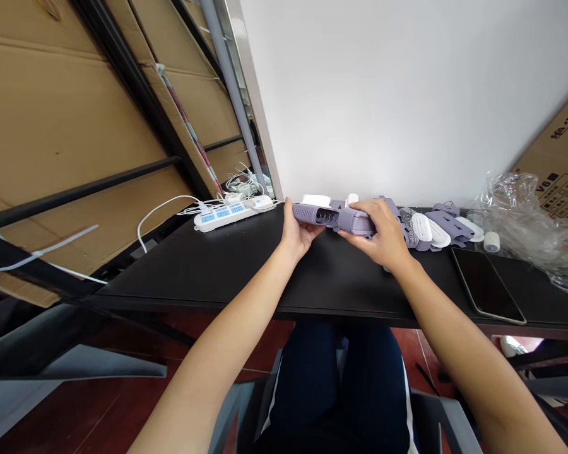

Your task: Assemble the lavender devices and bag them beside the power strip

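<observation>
Above the black table, I hold a purple plastic casing (309,214) with both hands. Small holes dot its left end, and an opening in the middle shows coil-like shapes inside. My left hand (295,233) grips the left end, thumb up along the side and fingers underneath. At the other end my right hand (382,232) is closed around a rounded purple section (354,221); whether this is a separate part I cannot tell. Just behind and to the right lie more purple plastic parts (447,226) and white oval pieces (421,227), partly hidden by my right hand.
A white power strip (234,212) with tangled cables sits at the table's back left. On the right lie a dark phone (487,284), a small white roll (491,242) and crumpled clear plastic (530,221) by a cardboard box (563,157). A white wall (407,94) stands behind.
</observation>
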`<state>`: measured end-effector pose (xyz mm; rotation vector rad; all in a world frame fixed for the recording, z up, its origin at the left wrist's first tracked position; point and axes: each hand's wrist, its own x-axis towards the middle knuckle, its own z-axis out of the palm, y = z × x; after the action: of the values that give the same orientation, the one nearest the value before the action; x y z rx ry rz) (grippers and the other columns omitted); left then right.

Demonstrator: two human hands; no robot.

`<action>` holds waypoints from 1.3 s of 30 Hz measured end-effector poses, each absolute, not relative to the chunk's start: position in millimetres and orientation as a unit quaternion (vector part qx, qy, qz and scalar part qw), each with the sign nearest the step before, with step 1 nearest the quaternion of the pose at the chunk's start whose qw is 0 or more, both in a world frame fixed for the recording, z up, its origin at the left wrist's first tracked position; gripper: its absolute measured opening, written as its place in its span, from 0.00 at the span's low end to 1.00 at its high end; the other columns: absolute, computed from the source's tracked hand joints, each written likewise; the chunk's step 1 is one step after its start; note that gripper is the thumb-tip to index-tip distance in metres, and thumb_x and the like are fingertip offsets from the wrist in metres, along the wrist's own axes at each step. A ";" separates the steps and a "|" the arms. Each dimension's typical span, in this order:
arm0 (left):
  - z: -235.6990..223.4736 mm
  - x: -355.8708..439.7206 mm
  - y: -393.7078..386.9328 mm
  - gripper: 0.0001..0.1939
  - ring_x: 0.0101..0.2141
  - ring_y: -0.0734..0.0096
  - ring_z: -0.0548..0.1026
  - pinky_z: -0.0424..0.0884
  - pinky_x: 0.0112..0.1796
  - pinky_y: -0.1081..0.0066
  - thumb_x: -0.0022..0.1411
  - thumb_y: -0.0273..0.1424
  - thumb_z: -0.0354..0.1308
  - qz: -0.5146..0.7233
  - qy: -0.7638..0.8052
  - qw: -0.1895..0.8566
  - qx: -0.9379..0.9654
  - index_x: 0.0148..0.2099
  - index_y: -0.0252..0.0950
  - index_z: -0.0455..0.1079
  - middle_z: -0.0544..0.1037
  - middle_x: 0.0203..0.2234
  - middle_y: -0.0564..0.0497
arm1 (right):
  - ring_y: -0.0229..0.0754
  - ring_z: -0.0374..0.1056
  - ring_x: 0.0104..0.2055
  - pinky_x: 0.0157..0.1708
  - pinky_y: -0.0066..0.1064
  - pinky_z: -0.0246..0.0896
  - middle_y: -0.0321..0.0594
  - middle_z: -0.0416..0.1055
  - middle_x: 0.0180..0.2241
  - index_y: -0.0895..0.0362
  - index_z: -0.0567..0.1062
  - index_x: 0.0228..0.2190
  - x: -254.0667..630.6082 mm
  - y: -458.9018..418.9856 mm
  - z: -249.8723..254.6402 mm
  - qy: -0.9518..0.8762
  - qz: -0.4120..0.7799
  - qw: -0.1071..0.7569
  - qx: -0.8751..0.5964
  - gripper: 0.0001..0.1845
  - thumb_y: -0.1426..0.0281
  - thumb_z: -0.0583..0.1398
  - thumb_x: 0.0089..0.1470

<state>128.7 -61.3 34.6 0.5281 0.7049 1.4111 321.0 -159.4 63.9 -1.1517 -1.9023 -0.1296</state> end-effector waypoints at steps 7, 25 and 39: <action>36.7 132.1 -65.0 0.30 0.30 0.64 0.77 0.81 0.31 0.65 0.70 0.58 0.49 0.607 0.318 0.684 0.249 0.48 0.37 0.74 0.78 0.32 0.45 | 0.54 0.72 0.53 0.50 0.43 0.68 0.46 0.75 0.53 0.49 0.73 0.56 318.5 -158.2 64.4 -0.768 -0.033 0.439 -0.465 0.26 0.53 0.64 0.60; 35.0 134.8 -68.0 0.31 0.31 0.63 0.78 0.79 0.30 0.67 0.70 0.59 0.48 0.567 0.301 0.717 0.270 0.50 0.37 0.74 0.79 0.32 0.43 | 0.55 0.70 0.58 0.47 0.43 0.68 0.46 0.73 0.58 0.48 0.71 0.57 308.7 -159.9 60.0 -0.770 -0.039 0.416 -0.483 0.24 0.58 0.63 0.62; 38.3 139.0 -74.6 0.29 0.26 0.66 0.77 0.76 0.26 0.70 0.73 0.56 0.46 0.535 0.291 0.749 0.261 0.47 0.34 0.73 0.79 0.29 0.47 | 0.56 0.70 0.61 0.55 0.48 0.69 0.45 0.74 0.59 0.48 0.71 0.59 303.7 -153.4 53.6 -0.784 -0.029 0.428 -0.448 0.26 0.56 0.64 0.62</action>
<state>139.0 -74.6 38.3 0.5696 0.6362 1.1696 303.7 -153.4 53.6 -1.1195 -1.9578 -0.0726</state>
